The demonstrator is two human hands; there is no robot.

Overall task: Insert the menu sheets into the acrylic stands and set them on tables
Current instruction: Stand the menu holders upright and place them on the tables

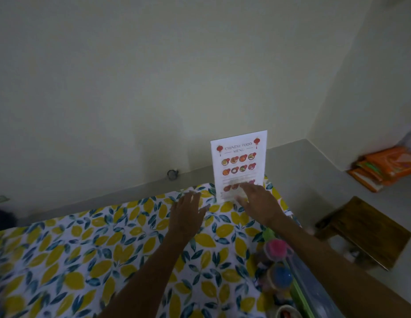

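Menu sheet (239, 164) upright in its acrylic stand (229, 199) at the table's (62, 260) far right corner, right hand (257, 203) open with fingers at its lower front, left hand (188, 212) open flat just beside; best to square the base gently, don't tip it.

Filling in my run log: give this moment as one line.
menu stand: upright at table's far edge | right hand: fingers at its base | left hand: open, beside it | tablecloth: lemon print
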